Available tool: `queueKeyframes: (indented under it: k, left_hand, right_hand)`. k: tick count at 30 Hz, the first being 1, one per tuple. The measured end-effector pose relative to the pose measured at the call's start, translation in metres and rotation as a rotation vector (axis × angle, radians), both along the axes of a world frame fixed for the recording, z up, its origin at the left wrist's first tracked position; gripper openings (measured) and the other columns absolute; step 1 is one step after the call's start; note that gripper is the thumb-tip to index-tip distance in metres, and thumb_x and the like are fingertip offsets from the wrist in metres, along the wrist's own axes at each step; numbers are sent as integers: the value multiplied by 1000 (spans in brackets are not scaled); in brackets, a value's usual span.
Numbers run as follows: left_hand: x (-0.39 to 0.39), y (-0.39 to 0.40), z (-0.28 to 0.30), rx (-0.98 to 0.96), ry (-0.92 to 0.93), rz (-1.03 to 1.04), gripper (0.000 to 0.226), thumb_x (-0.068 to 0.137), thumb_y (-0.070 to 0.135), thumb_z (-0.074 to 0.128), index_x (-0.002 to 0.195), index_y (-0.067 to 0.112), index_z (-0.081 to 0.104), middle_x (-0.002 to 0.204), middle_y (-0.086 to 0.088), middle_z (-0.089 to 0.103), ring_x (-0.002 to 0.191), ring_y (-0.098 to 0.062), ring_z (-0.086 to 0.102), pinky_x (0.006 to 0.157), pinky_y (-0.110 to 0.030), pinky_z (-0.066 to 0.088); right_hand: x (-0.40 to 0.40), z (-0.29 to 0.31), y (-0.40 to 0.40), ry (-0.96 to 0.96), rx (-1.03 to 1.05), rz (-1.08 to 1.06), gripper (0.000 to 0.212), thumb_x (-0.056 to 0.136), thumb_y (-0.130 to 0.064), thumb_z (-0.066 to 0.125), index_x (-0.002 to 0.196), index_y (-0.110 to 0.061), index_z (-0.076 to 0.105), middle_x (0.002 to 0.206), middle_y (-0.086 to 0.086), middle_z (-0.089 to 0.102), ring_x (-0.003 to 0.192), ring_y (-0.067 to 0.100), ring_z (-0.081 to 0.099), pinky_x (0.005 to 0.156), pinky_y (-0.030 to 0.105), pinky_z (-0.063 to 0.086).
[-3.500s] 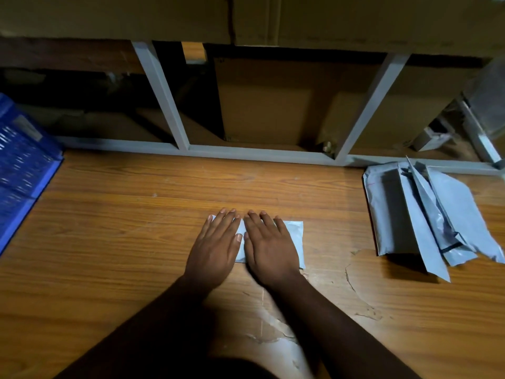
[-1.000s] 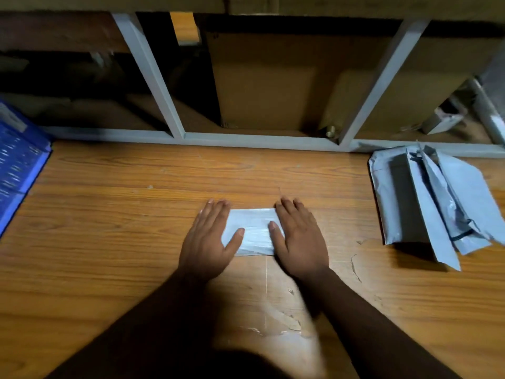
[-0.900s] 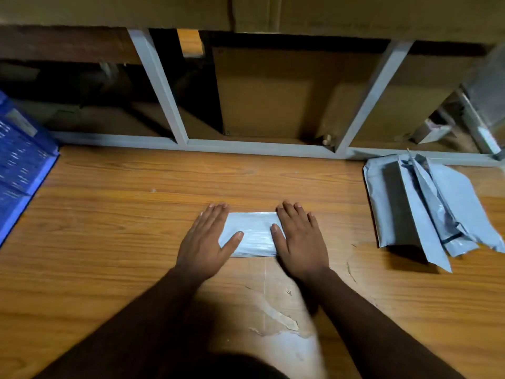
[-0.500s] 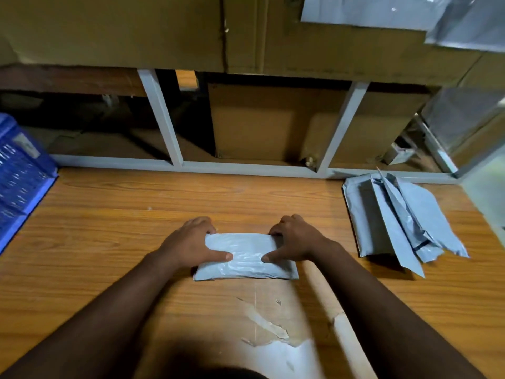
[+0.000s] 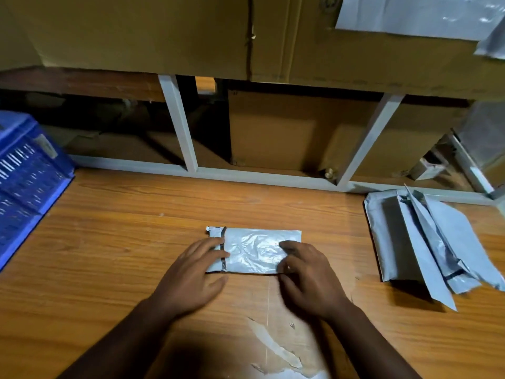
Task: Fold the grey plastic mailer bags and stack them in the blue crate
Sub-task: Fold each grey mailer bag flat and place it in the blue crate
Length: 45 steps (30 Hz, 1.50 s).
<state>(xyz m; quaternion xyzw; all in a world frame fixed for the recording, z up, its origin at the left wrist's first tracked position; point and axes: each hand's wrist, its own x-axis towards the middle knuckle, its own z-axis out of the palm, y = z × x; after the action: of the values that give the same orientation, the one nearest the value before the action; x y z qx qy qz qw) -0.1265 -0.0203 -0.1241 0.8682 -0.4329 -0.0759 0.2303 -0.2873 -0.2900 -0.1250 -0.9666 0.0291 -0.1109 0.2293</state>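
A folded grey plastic mailer bag, a crinkled glossy rectangle with a dark adhesive strip running down near its left end, lies flat on the worn orange-brown wooden table just below the centre of the frame. The left hand rests on the bag's left end, its fingers laid out fairly straight over the dark strip and its thumb stretched along the table by the bag's near edge. The right hand sits on the bag's right end with its fingers bent, the fingertips pressing down on the plastic and the thumb tucked at the near edge; whether it truly pinches the edge cannot be told, as that hand is blurred. The two hands are apart, with bare plastic showing between them. At the far left edge of the frame stands the blue slatted plastic crate, well apart from the bag, and only its corner is in view. At the right of the frame a loose pile of unfolded grey mailer bags lies on the table, some tilted and overlapping. Below the hands, near the bottom centre, the table's veneer is chipped and peeling. Along the far edge of the table runs a white-painted metal frame with slanted uprights, and behind it and above it, across the top of the frame, are brown cardboard boxes.
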Motion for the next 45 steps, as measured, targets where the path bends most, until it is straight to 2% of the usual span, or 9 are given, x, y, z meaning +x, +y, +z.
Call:
queueKeyframes:
  k: [2, 5, 8, 12, 20, 31, 39, 42, 45]
  left_hand:
    - [-5, 1, -3, -75, -8, 28, 51, 91, 49, 61, 137, 27, 60, 151, 13, 48, 144, -8, 41, 123, -32, 25]
    - [-2, -24, 2, -109, -19, 66, 51, 101, 43, 48, 149, 23, 52, 159, 10, 43, 150, -6, 31, 124, -36, 29]
    - [5, -65, 4, -9, -25, 93, 60, 106, 47, 25, 159, 22, 36, 167, 11, 24, 157, -4, 11, 128, -31, 11]
    - [13, -85, -21, 131, -126, 59, 76, 105, 56, -2, 161, 19, 31, 168, 2, 27, 158, -15, 13, 129, -38, 8]
    - [8, -88, -45, 53, -265, 126, 53, 110, 36, 27, 154, 13, 47, 161, -2, 43, 156, -20, 24, 126, -44, 23]
    - [7, -93, -53, -6, -365, 162, 48, 108, 30, 34, 144, 11, 59, 151, -5, 55, 149, -25, 40, 122, -47, 31]
    - [6, -85, -41, 134, -201, 195, 54, 104, 49, 28, 152, 31, 48, 161, 4, 42, 156, -21, 22, 124, -62, 15]
    - [15, -82, -35, 175, -290, 142, 59, 104, 53, 30, 151, 24, 51, 160, -1, 44, 155, -21, 26, 127, -57, 6]
    - [16, -86, -33, 136, -287, 83, 62, 107, 53, 26, 153, 17, 49, 160, -1, 44, 155, -19, 26, 129, -47, 9]
  right_hand:
    - [-4, 4, 2, -46, 21, -29, 17, 89, -37, 70, 103, -27, 69, 136, -8, 61, 124, 17, 57, 105, 42, 41]
    - [18, 10, 7, -104, 32, -106, 28, 98, -32, 62, 124, -23, 68, 142, -5, 60, 132, 18, 53, 110, 40, 41]
    - [61, 0, 22, -2, -86, -123, 41, 104, -31, 50, 142, -16, 58, 156, 7, 49, 147, 34, 40, 120, 47, 35]
    - [89, -23, 37, 145, -170, -149, 54, 109, -38, 31, 151, -11, 50, 160, 11, 44, 152, 36, 33, 124, 55, 24]
    - [88, -36, 42, 100, -211, -197, 51, 110, -33, 33, 151, -9, 51, 157, 10, 49, 151, 34, 34, 126, 52, 20]
    - [91, -41, 39, 153, -221, -169, 53, 109, -35, 28, 152, -10, 49, 159, 9, 46, 153, 34, 31, 125, 54, 20]
    - [79, -29, 27, 105, -62, -104, 48, 110, -32, 34, 151, -12, 50, 157, 7, 49, 148, 28, 39, 126, 46, 20]
    - [65, -25, 11, 98, -97, -117, 47, 109, -33, 33, 149, -16, 52, 157, 3, 49, 150, 24, 36, 126, 46, 19]
    - [57, -31, 7, 123, -110, -167, 51, 111, -39, 28, 153, -17, 48, 161, 1, 44, 153, 23, 29, 126, 48, 18]
